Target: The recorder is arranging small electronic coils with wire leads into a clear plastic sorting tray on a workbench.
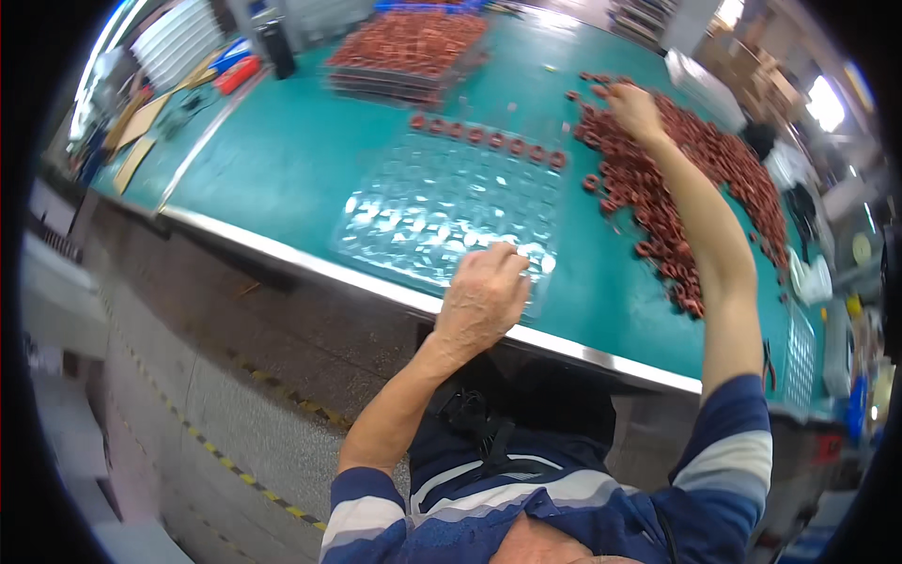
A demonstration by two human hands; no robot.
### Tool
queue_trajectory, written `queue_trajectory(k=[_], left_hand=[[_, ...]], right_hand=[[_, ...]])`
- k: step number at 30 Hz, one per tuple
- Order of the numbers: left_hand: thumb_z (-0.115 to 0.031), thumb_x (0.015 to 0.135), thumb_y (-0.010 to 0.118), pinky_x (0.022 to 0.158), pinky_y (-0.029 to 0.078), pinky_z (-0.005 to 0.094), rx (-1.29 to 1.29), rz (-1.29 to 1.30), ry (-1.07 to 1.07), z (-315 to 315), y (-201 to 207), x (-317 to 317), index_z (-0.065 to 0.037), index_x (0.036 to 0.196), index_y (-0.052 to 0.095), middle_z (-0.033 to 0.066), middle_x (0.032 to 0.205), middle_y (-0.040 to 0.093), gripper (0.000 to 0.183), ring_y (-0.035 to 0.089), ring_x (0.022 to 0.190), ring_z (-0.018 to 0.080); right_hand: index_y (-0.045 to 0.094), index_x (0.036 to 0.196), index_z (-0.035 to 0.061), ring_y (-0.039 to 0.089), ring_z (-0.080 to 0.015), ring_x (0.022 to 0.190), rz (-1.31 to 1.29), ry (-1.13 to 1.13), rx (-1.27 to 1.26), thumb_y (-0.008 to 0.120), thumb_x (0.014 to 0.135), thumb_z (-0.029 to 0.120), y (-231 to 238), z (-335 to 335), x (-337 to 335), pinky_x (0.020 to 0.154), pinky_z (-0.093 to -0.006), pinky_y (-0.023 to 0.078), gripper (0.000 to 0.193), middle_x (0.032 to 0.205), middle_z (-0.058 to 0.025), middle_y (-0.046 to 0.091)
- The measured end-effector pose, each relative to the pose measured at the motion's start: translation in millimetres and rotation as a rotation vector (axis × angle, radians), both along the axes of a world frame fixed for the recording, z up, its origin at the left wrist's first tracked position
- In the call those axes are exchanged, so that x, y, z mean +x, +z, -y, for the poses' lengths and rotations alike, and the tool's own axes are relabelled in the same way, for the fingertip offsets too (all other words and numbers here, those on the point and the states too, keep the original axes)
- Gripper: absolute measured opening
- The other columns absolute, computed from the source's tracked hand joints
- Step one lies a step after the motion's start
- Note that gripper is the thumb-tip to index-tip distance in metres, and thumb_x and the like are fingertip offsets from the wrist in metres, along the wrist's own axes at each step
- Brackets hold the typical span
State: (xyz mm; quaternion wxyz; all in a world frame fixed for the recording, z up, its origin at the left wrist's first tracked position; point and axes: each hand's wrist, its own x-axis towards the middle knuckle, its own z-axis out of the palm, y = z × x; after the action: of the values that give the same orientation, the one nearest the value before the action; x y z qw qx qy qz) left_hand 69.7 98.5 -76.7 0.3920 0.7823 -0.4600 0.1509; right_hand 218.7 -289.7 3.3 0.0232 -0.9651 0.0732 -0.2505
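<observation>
A clear plastic tray [423, 211] with rows of round pockets lies on the bench before me. Its far row holds several small reddish-brown rings [475, 136]; the pockets nearer to me show no rings. Over the tray's near right part is my left hand [482, 293], fingers curled together; whatever they may hold is hidden. My right arm stretches out to a large loose heap of the same rings [700, 160]. At the heap's far left side, my right hand [635, 111] has its fingers bent down among the rings, and their tips are hidden.
Filled trays [404, 56] are stacked at the back of the green bench [272, 160]. Farther left stand a dark bottle [273, 45] and a red box [237, 74]. A clear container [705, 89] sits behind the heap. The bench's pale front edge [301, 265] runs before me.
</observation>
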Motion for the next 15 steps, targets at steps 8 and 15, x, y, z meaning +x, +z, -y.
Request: queue_trajectory(k=[8, 15], left_hand=[[-0.010, 0.081, 0.060, 0.079, 0.044, 0.0374, -0.017, 0.068, -0.038, 14.5, -22.0, -12.0, -0.005, 0.091, 0.057, 0.0112, 0.095, 0.053, 0.012, 0.057, 0.087, 0.0275], [-0.011, 0.084, 0.059, 0.083, 0.040, 0.0380, -0.081, 0.144, 0.026, 11.7, -16.3, -12.8, -0.006, 0.101, 0.055, 0.0094, 0.095, 0.051, 0.018, 0.054, 0.091, 0.0257]], right_hand=[[0.058, 0.105, -0.0020, 0.057, -0.0231, 0.080, 0.261, 0.179, 0.034, 0.046, 0.099, 0.023, 3.5, 115.3, -117.8, 0.079, -0.0373, 0.045, 0.028, 0.091, -0.0216, 0.060], [0.063, 0.103, 0.0021, 0.045, -0.0078, 0.054, 0.268, 0.103, 0.330, 0.049, 0.101, 0.025, -28.3, 66.5, -171.2, 0.048, -0.0275, 0.037, 0.027, 0.064, 0.0011, 0.047]])
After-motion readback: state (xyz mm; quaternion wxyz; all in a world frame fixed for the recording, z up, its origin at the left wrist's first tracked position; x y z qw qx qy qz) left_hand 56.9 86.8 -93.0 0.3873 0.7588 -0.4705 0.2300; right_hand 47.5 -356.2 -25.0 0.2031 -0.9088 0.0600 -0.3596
